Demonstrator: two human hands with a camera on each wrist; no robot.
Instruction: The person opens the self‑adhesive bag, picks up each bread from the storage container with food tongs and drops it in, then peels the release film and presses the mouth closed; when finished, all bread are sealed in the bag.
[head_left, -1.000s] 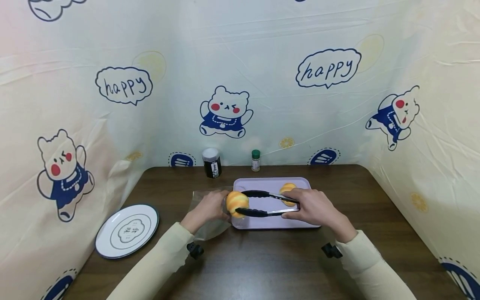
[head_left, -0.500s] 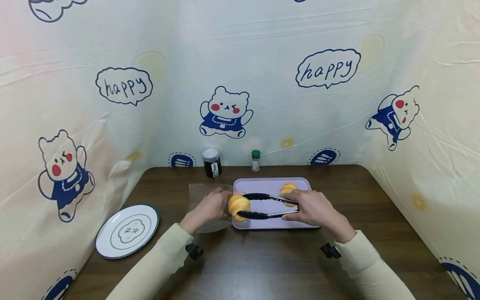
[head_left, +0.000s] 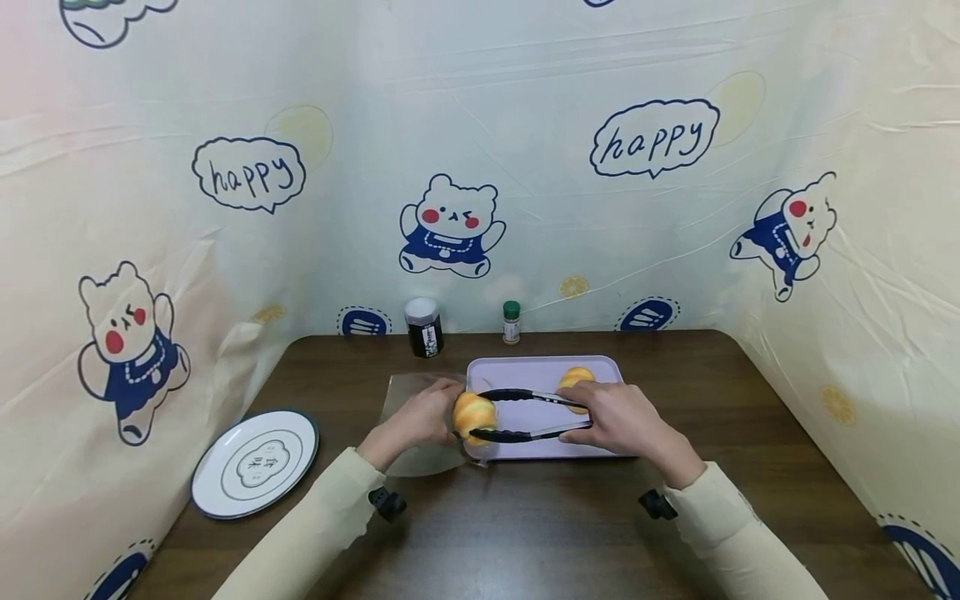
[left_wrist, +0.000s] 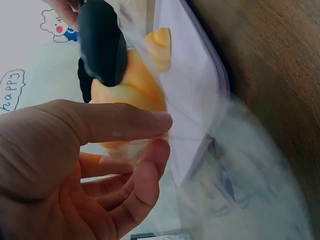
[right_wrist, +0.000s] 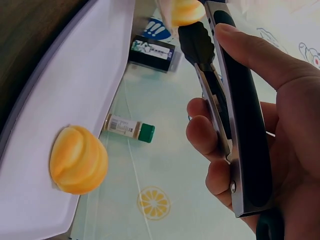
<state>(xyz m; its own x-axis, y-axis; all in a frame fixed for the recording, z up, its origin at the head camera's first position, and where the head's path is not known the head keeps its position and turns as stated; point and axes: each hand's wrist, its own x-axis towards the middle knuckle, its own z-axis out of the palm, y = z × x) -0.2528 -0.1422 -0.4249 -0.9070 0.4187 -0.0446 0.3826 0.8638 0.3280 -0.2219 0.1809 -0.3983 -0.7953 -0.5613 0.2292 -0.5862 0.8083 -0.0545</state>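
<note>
My right hand [head_left: 626, 417] grips black-and-silver tongs [head_left: 517, 435]. Between their black tips is a golden bread roll [head_left: 472, 412], held above the left end of a pale lilac tray [head_left: 543, 451]. My left hand [head_left: 420, 417] pinches the edge of a clear plastic bag [head_left: 423, 460] between thumb and fingers, right beside the roll. In the left wrist view, the bag's film [left_wrist: 250, 165] spreads away from the fingertips, and the roll sits just behind the thumb, partly hidden. A second bread roll [right_wrist: 79, 160] rests on the tray, under the right hand in the head view.
A white plate [head_left: 255, 464] with a dark rim lies at the left table edge. Along the back stand a dark jar with a pale lid [head_left: 424, 327] and a small green-capped bottle [head_left: 512, 322]. A printed cloth [head_left: 540, 167] surrounds the brown table [head_left: 525, 533].
The tongs and the roll have shifted slightly, staying by the left hand. The clear bag has changed shape as its film moved. The second roll has stayed put.
</note>
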